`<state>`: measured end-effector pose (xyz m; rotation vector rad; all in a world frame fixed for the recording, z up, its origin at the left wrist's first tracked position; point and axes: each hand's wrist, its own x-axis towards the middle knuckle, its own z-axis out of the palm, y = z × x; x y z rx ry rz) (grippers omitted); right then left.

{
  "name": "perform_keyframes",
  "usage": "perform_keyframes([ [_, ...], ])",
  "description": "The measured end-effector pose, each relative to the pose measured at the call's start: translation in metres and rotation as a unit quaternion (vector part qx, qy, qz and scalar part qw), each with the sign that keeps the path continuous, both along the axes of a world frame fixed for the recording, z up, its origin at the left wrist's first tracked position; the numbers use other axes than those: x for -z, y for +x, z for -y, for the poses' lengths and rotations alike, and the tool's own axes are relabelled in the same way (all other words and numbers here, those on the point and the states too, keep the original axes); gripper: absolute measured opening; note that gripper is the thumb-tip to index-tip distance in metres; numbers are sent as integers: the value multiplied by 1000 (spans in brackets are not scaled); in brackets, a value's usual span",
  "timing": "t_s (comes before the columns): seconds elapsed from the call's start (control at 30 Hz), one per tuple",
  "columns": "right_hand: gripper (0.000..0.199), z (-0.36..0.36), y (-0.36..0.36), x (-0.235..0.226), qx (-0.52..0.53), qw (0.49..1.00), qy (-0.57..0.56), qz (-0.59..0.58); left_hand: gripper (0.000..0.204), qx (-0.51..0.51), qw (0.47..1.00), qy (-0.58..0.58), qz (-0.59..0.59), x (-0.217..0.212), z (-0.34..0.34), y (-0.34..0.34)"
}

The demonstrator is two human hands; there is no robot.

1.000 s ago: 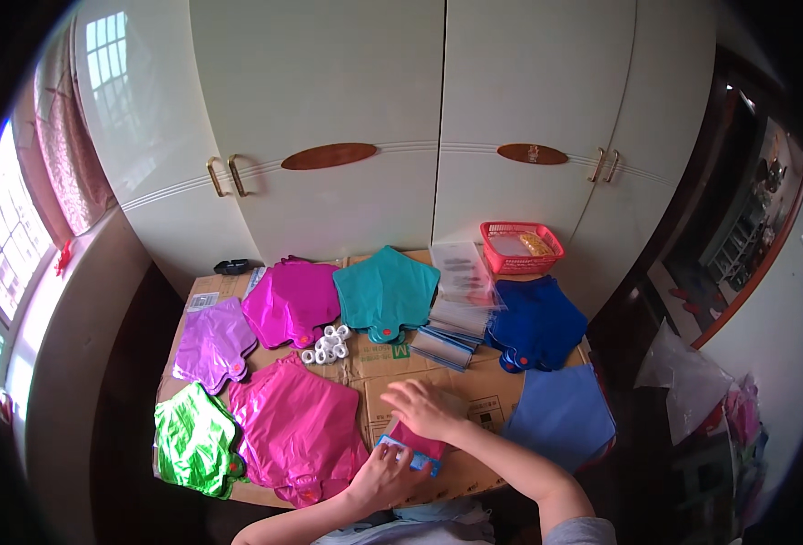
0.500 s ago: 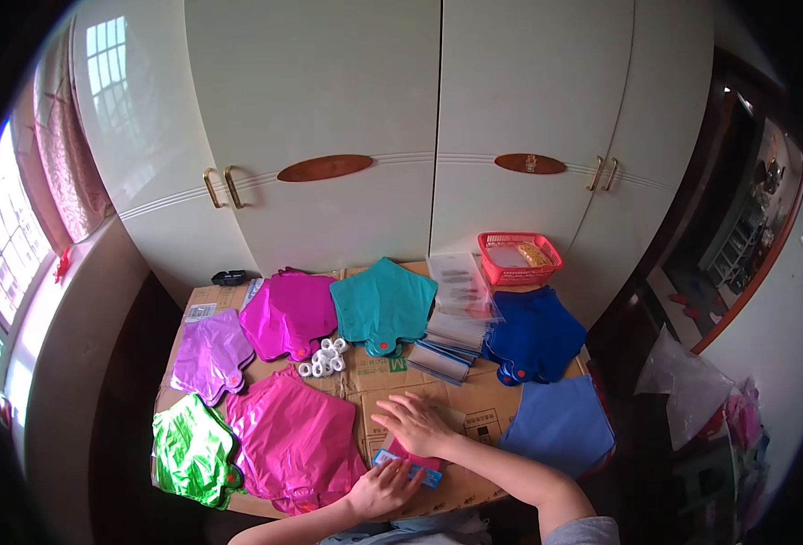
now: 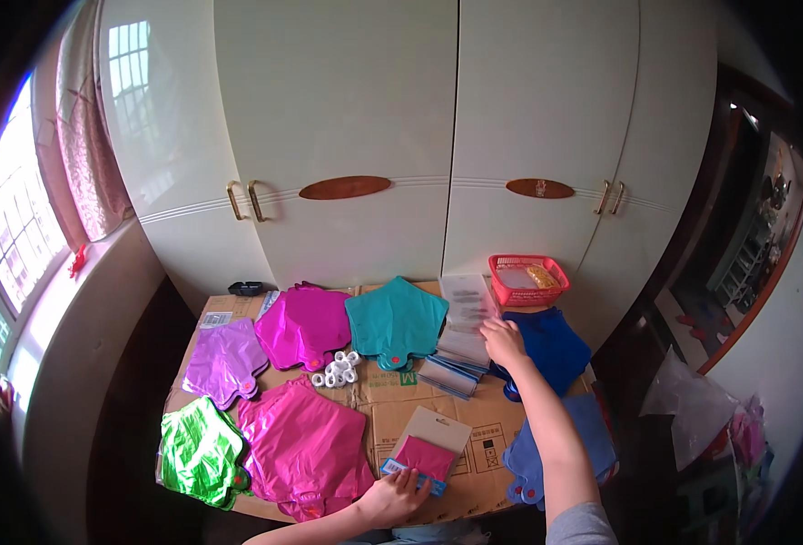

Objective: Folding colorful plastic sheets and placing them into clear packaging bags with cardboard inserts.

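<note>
Two hands are working over a cardboard-covered table (image 3: 392, 427) that is standing in front of tall white cupboard doors (image 3: 438, 136). The left hand (image 3: 399, 495), at about six o'clock in the picture, is gripping the lower edge of a flat packet (image 3: 428, 443): its fingers are closed on the blue strip at the packet's bottom, the thumb lying on top. The packet is lying near the front edge of the table, with a pale card header at its upper end and folded magenta foil showing through below.

The right hand (image 3: 503, 341) is reaching out to about one o'clock from the packet and resting with fingers spread and flat on a stack of clear sleeves (image 3: 460, 341); it is pressing there, not clamping anything that I can make out. The stack is fanning from a pale printed sheet at the top to blue-edged sleeves at its lower end.

Around them, star-shaped foil balloons are lying flat: a teal balloon (image 3: 394, 320) at twelve o'clock from the packet, a magenta balloon (image 3: 309, 322) at eleven, a lilac balloon (image 3: 224, 361) at ten, a big pink balloon (image 3: 303, 445) at nine, touching a green balloon (image 3: 200, 451) farther left. A dark blue balloon (image 3: 556, 345) is lying just right of the right hand, and a lighter blue balloon (image 3: 528, 454) is sitting at three o'clock under the forearm. Small white rolls (image 3: 336, 371) are clustering between the magenta and teal balloons. A red basket (image 3: 528, 279) is standing at the table's far right corner.
</note>
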<state>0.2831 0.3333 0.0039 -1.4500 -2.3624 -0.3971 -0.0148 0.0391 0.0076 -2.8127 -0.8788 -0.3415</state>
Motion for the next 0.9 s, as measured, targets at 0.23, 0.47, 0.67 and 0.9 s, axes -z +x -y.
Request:
perform_keyframes([
  [0.23, 7, 30, -2, -21, 29, 972, 62, -225, 47, -16, 998, -54, 3, -6, 0, 4],
  [0.47, 15, 116, -22, -43, -51, 966, 161, -195, 41, -9, 999, -1, 51, -6, 1, 4],
  [0.67, 13, 95, -16, -9, -48, 970, 117, -206, 38, -17, 999, 14, 35, -11, 2, 12],
  [0.9, 18, 96, -18, -17, 84, 829, -82, -547, 40, -28, 999, -11, 38, -5, 2, 10],
])
